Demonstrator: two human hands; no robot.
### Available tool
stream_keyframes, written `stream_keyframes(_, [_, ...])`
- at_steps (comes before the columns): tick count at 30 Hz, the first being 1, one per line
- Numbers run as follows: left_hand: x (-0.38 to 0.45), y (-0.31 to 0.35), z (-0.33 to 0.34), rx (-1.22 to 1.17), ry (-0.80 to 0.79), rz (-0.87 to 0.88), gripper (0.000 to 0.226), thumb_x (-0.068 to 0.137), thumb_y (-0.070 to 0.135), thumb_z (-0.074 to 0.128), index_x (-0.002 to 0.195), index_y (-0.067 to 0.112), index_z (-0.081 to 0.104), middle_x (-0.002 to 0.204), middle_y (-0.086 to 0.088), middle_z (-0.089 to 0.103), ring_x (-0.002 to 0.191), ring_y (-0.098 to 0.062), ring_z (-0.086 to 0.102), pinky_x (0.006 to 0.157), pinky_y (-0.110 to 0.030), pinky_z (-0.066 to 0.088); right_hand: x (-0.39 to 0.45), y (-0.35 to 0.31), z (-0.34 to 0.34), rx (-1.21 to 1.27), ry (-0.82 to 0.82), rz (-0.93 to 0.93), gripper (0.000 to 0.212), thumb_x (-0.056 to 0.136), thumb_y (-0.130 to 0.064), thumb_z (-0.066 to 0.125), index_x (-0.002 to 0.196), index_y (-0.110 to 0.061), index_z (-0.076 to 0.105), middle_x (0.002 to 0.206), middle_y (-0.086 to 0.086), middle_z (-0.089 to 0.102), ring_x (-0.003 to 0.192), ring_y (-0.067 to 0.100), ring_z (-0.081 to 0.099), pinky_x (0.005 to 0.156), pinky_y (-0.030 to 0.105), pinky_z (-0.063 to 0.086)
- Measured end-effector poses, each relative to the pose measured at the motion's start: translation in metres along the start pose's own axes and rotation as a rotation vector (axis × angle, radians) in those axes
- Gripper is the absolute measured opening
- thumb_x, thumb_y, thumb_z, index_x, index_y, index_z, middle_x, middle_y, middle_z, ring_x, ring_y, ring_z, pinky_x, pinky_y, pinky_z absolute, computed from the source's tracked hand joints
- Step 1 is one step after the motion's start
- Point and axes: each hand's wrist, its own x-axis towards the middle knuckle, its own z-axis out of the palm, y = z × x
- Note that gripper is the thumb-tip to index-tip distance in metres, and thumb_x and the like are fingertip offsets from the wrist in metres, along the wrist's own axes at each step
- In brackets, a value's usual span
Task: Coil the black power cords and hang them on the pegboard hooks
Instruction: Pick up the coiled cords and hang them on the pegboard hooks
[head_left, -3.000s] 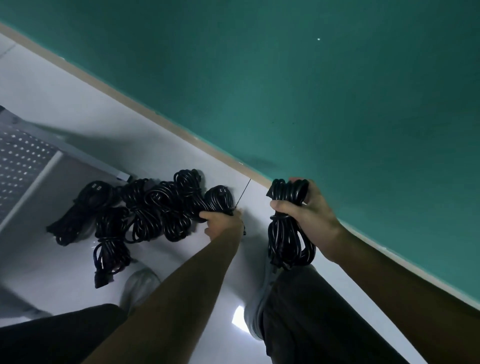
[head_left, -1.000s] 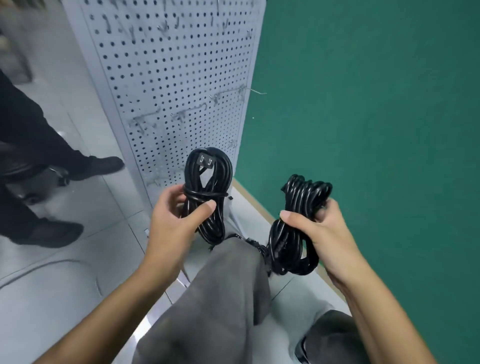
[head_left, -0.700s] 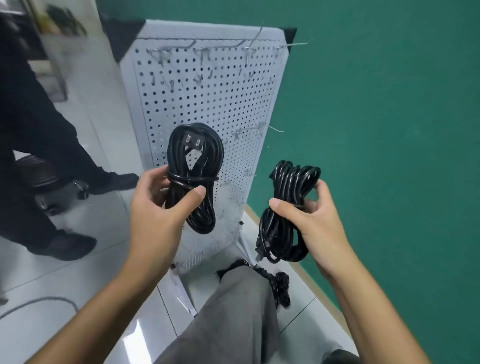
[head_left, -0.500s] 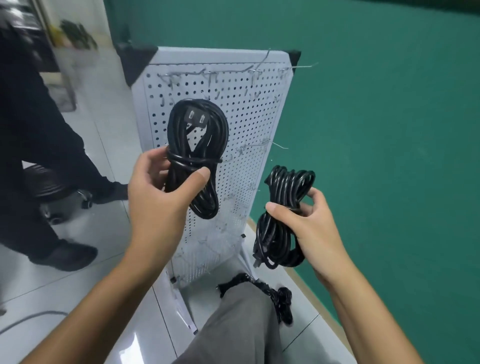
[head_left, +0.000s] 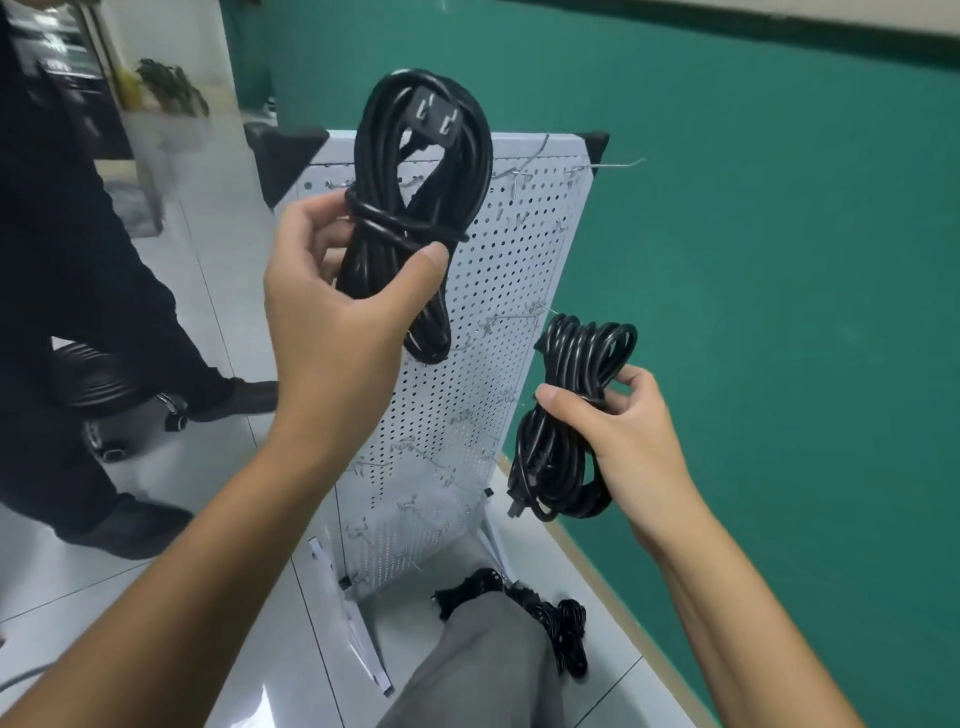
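1. Bystander's legs (head_left: 78, 322), far left: dark trousers and black shoes are seen on the pale tiled floor (head_left: 218, 239), beside a black wheeled chair base (head_left: 104, 395).
2. Left hand (head_left: 332, 312), left of centre: it is raised in front of the pegboard. Its fingers (head_left: 317, 218) and thumb are curled round the waist of a coiled cord.
3. Left coiled power cord (head_left: 415, 208): black, bound at mid-height by a wrap of its own cable, and held upright. Its upper loop is seen above the pegboard's top edge, with a two-prong plug (head_left: 435, 115) lying inside that loop. The lower loop hangs below the thumb.
4. White pegboard (head_left: 498, 291), centre: a free-standing perforated panel with black corner caps. Wire hooks (head_left: 608, 166) are set along the top row and lower down. No cord is seen on any hook.
5. Pile of black cords (head_left: 561, 634), lower centre: it lies on the floor at the pegboard's foot, partly hidden by a grey-trousered knee (head_left: 483, 670).
6. Right coiled power cord (head_left: 566, 447): held lower, to the right of the pegboard and clear of it.
7. Right hand (head_left: 623, 447): its fingers are closed round the upper part of that bundle.
8. Green wall (head_left: 779, 260), right.
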Motion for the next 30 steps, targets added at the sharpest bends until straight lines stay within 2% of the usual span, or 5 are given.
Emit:
stream_keyframes(5, [0.014, -0.006, 0.012, 0.004, 0.065, -0.019, 0.048, 0.084, 0.031, 0.081, 0.123, 0.014, 0.058, 0.109, -0.002, 0.066, 0.087, -0.002, 0.06, 0.077, -0.019, 0.051, 0.002, -0.003, 0.001, -0.005, -0.007, -0.009, 0.055, 0.078, -0.027, 0.086, 0.12, -0.026, 0.051, 0.113, -0.003, 0.074, 0.096, 0.011, 0.075, 0.082, 0.026, 0.054])
stream_keyframes(17, [0.011, -0.012, 0.014, 0.076, 0.002, 0.009, 0.042, 0.084, 0.034, 0.08, 0.117, 0.021, 0.058, 0.107, 0.002, 0.068, 0.092, -0.009, 0.061, 0.081, -0.025, 0.052, 0.01, -0.004, 0.001, 0.004, -0.018, -0.003, 0.058, 0.077, -0.027, 0.087, 0.122, -0.024, 0.051, 0.11, -0.002, 0.076, 0.095, 0.013, 0.075, 0.087, 0.033, 0.057])
stream_keyframes(22, [0.016, -0.023, 0.02, 0.086, 0.064, -0.028, 0.049, 0.082, 0.039, 0.08, 0.121, 0.018, 0.059, 0.11, 0.001, 0.068, 0.102, -0.015, 0.064, 0.092, -0.04, 0.055, 0.015, -0.004, 0.003, 0.018, -0.026, -0.013, 0.059, 0.077, -0.026, 0.089, 0.122, -0.024, 0.051, 0.11, -0.001, 0.076, 0.095, 0.016, 0.076, 0.088, 0.037, 0.058])
stream_keyframes(27, [0.034, -0.034, 0.023, 0.137, 0.126, -0.023, 0.048, 0.085, 0.035, 0.08, 0.121, 0.017, 0.054, 0.103, 0.015, 0.058, 0.088, 0.014, 0.055, 0.08, -0.01, 0.044, 0.016, -0.012, 0.009, 0.028, 0.017, -0.076, 0.054, 0.076, -0.026, 0.089, 0.119, -0.024, 0.057, 0.111, -0.001, 0.074, 0.095, 0.014, 0.075, 0.083, 0.031, 0.058])
stream_keyframes(30, [0.041, -0.042, 0.021, 0.223, 0.153, 0.01, 0.048, 0.083, 0.039, 0.08, 0.117, 0.025, 0.049, 0.109, 0.016, 0.058, 0.102, 0.007, 0.055, 0.088, -0.016, 0.046, 0.017, -0.024, 0.015, -0.007, 0.06, -0.169, 0.053, 0.073, -0.028, 0.091, 0.117, -0.024, 0.062, 0.112, -0.003, 0.07, 0.09, 0.007, 0.073, 0.076, 0.022, 0.058])
